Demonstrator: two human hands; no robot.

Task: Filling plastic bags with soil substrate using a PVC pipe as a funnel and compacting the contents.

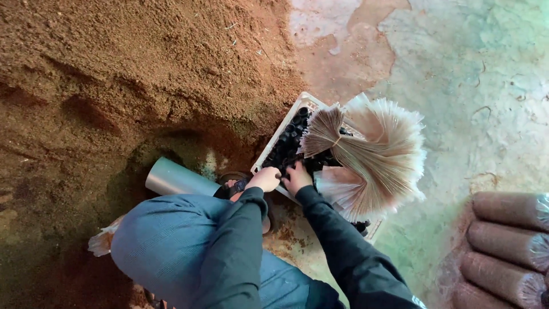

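Note:
My left hand (264, 179) and my right hand (297, 177) reach side by side into a white crate (274, 139) that holds several small black rings (289, 144). Both hands rest on the near rim among the black pieces; I cannot tell whether the fingers pinch one. A fanned bundle of clear plastic bags (374, 154) lies across the crate, right of my right hand. A grey tube (177, 179) lies on its side just left of my left hand, beside my bent knee (166, 240).
A large heap of reddish-brown sawdust (126, 74) fills the left and top. Bare concrete floor (486, 86) spreads to the right. Several filled, brown cylindrical bags (506, 246) are stacked at the lower right corner.

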